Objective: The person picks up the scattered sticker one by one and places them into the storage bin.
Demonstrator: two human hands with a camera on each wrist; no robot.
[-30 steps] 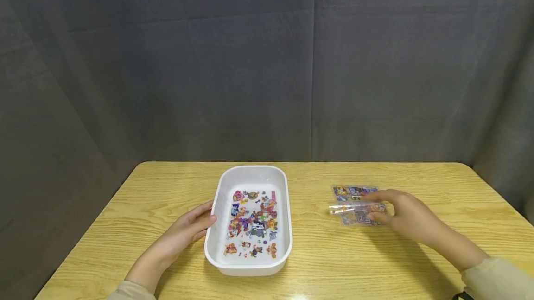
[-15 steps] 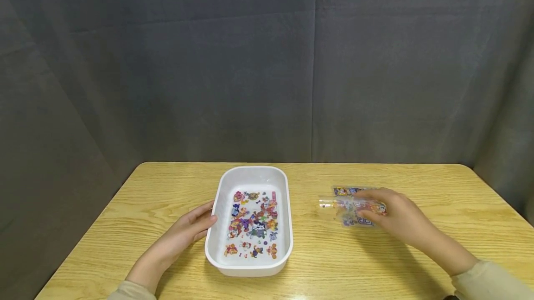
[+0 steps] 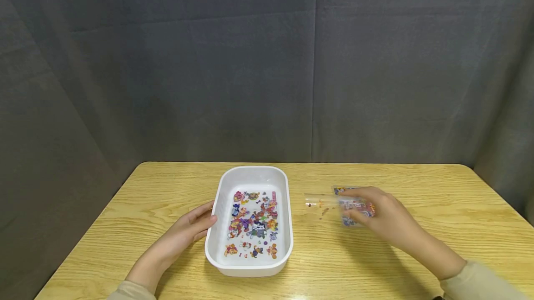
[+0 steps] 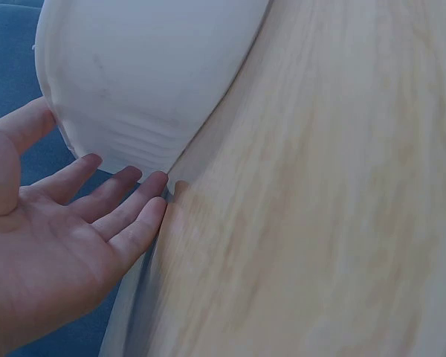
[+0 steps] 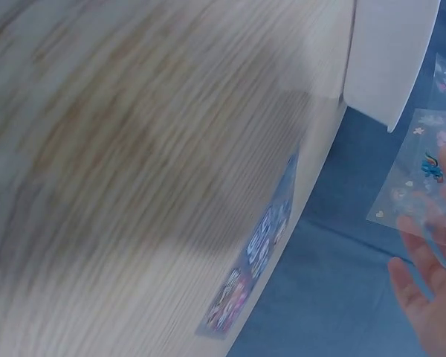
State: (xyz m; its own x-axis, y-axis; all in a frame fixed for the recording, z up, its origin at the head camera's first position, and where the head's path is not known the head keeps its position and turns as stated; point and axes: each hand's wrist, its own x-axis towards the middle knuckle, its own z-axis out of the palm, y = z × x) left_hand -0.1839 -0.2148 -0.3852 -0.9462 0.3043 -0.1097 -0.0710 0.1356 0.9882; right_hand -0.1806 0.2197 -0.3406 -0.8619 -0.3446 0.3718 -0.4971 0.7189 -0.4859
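A white plastic tray stands on the wooden table, with clear sheets of colourful cartoon stickers lying flat in its bottom. At its left side my left hand holds the wall, thumb over the rim and fingers against the outside. In the left wrist view the fingertips touch the outer wall low down. To the right of the tray, my right hand pinches a bent transparent sticker sheet between thumb and fingers, above the table. Beneath it lies another sticker sheet, partly hidden by the hand.
The wooden table has rounded far corners. A dark grey curtain hangs behind it and along both sides. In the right wrist view, a sticker sheet lies near the table's edge and the tray's wall rises beyond.
My right hand has moved left with the sticker sheet toward the tray, sliding away from over the sheet on the table. The left hand and the tray have stayed put.
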